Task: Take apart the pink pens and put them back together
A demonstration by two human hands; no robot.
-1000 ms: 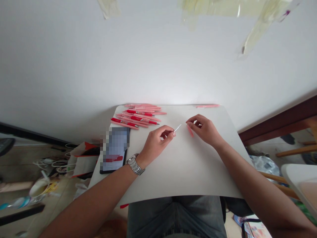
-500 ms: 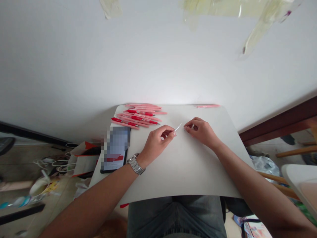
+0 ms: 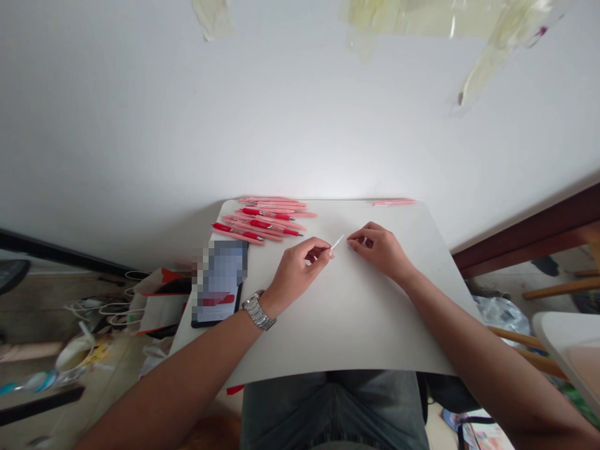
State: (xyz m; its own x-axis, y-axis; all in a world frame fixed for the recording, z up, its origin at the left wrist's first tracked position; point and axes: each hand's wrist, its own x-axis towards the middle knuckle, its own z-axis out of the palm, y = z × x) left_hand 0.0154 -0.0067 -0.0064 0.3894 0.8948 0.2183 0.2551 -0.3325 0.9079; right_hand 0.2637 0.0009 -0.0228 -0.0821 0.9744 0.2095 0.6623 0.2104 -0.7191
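My left hand [image 3: 304, 265], with a metal watch [image 3: 259, 310] at the wrist, pinches a thin whitish rod [image 3: 338, 241] that looks like a pen refill. The rod slants up and to the right from the fingertips, over the middle of the table [image 3: 337, 331]. Just right of its tip, my right hand [image 3: 377, 247] is closed in a pinch; whatever its fingertips hold, if anything, is too small to make out. Beyond my left hand lies a loose pile of pink pens [image 3: 269, 234], with several red pens [image 3: 267, 224] among them.
A phone [image 3: 218, 281] lies at the table's left edge. One pink pen [image 3: 394, 202] rests at the back right against the wall [image 3: 300, 112]. Bags [image 3: 162, 306] and clutter stand on the floor to the left; a white chair or stool seat [image 3: 569, 337] is at the right.
The view has shifted very slightly. Both hands hold almost the same pose, with the right fingertips a touch closer to the rod's tip.
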